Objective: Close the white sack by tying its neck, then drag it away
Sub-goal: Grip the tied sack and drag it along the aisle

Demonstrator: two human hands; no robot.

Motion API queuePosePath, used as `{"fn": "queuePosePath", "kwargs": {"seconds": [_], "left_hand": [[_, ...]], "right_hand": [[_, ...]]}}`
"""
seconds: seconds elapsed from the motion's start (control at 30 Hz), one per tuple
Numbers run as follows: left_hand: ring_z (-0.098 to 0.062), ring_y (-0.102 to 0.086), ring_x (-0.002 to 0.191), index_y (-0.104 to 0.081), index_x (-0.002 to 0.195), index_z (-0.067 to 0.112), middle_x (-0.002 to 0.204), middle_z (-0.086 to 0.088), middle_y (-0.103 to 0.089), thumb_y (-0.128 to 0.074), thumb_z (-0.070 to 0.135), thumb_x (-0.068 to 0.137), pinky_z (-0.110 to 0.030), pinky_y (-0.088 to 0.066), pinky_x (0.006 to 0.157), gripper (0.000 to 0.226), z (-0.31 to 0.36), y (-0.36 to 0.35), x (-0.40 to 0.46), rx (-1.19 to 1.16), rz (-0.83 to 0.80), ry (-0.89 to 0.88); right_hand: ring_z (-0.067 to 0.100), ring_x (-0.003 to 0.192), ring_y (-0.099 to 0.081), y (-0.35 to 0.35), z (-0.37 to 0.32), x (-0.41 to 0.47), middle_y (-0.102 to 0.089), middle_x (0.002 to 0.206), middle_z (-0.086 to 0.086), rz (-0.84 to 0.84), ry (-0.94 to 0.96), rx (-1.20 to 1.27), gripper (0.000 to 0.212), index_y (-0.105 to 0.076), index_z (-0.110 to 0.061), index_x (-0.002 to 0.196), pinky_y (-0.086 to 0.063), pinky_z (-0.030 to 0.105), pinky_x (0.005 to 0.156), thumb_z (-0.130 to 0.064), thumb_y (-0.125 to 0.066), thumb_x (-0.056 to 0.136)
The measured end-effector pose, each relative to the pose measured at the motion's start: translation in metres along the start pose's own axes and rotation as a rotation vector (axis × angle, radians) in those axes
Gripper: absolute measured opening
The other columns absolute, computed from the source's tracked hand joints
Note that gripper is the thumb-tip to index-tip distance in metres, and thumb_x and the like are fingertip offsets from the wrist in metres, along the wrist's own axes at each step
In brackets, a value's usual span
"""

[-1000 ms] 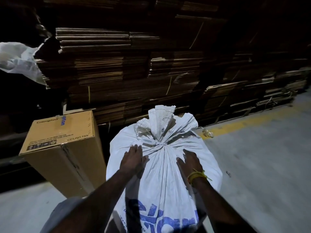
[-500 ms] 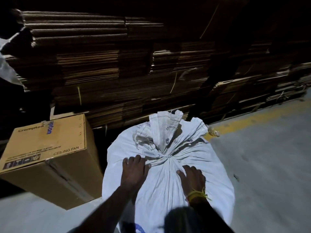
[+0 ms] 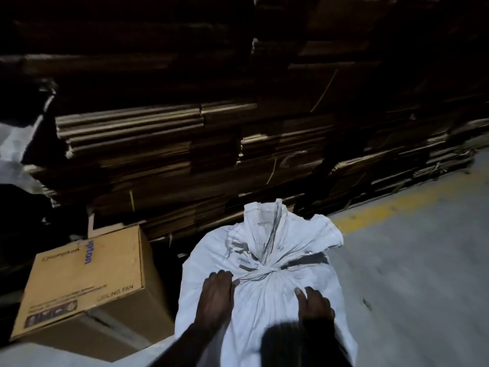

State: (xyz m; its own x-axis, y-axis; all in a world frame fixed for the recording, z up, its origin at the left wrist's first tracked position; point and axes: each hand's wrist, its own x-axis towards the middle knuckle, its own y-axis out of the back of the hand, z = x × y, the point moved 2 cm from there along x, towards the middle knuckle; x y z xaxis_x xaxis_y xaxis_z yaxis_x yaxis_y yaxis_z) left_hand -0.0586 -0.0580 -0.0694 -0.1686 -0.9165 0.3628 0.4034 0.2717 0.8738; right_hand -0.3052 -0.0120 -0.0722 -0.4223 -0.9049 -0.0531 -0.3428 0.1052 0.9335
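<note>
The white woven sack [image 3: 267,300] stands full on the grey floor at bottom centre. Its neck [image 3: 267,270] is gathered and bound tight, and the loose mouth fans out above the knot. My left hand [image 3: 215,295] lies flat on the sack's left shoulder, fingers straight, just below the knot. My right hand [image 3: 313,304] rests flat on the right shoulder, its wrist partly hidden by a dark blurred shape at the bottom edge.
A brown ceiling-fan carton [image 3: 87,282] sits tilted just left of the sack. Tall stacks of flattened cardboard [image 3: 185,160] fill the background. A yellow floor line [image 3: 391,207] runs along the stacks. Open grey floor [image 3: 418,287] lies to the right. White sacking [image 3: 13,154] hangs at far left.
The view has tipped down and closer, so the sack's blue print has left the frame. Both hands stay flat on the sack's shoulders beside the knot.
</note>
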Motion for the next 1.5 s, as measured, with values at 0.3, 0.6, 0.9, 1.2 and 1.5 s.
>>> {"fn": "queuePosePath", "kwargs": {"seconds": [0.3, 0.6, 0.9, 1.2, 1.5], "left_hand": [[-0.022, -0.049, 0.076, -0.053, 0.092, 0.017, 0.081, -0.004, -0.060, -0.035, 0.031, 0.101, -0.033, -0.034, 0.072, 0.025, 0.109, 0.108, 0.102, -0.129, 0.152, -0.078], [-0.022, -0.056, 0.073, -0.060, 0.088, 0.015, 0.081, -0.002, -0.061, -0.038, 0.034, 0.100, -0.029, -0.035, 0.072, 0.031, 0.262, 0.234, 0.186, -0.180, 0.133, -0.252], [-0.030, -0.060, 0.073, -0.061, 0.090, 0.008, 0.082, -0.010, -0.062, -0.039, 0.033, 0.099, -0.039, -0.050, 0.067, 0.035, 0.433, 0.308, 0.255, -0.295, 0.149, -0.493], [-0.034, -0.057, 0.073, -0.060, 0.088, 0.005, 0.080, -0.014, -0.060, -0.037, 0.032, 0.098, -0.041, -0.049, 0.068, 0.038, 0.622, 0.338, 0.298, -0.425, 0.210, -0.667], [-0.036, -0.058, 0.072, -0.060, 0.091, 0.003, 0.080, -0.017, -0.061, -0.040, 0.029, 0.098, -0.040, -0.038, 0.073, 0.034, 0.773, 0.327, 0.295, -0.581, 0.146, -0.835]], "right_hand": [[0.038, 0.119, -0.045, 0.193, -0.017, 0.029, -0.056, 0.125, 0.017, 0.018, -0.232, 0.207, 0.034, -0.059, -0.015, 0.118, -0.036, 0.046, 0.101, -0.037, -0.042, 0.098], [0.040, 0.116, -0.046, 0.402, -0.011, 0.005, -0.056, 0.118, 0.021, 0.297, -0.387, 0.333, 0.030, -0.061, -0.009, 0.112, -0.038, 0.046, 0.096, -0.031, -0.047, 0.097], [0.043, 0.113, -0.049, 0.570, 0.048, -0.011, -0.058, 0.116, 0.022, 0.586, -0.505, 0.361, 0.031, -0.061, -0.008, 0.107, -0.042, 0.046, 0.090, -0.034, -0.048, 0.096], [0.044, 0.116, -0.046, 0.708, 0.147, -0.010, -0.055, 0.120, 0.026, 0.788, -0.620, 0.382, 0.035, -0.059, -0.004, 0.113, -0.042, 0.048, 0.092, -0.033, -0.048, 0.096], [0.041, 0.121, -0.048, 0.787, 0.245, -0.028, -0.055, 0.125, 0.025, 0.963, -0.783, 0.365, 0.037, -0.060, -0.005, 0.111, -0.041, 0.048, 0.096, -0.036, -0.048, 0.096]]}}
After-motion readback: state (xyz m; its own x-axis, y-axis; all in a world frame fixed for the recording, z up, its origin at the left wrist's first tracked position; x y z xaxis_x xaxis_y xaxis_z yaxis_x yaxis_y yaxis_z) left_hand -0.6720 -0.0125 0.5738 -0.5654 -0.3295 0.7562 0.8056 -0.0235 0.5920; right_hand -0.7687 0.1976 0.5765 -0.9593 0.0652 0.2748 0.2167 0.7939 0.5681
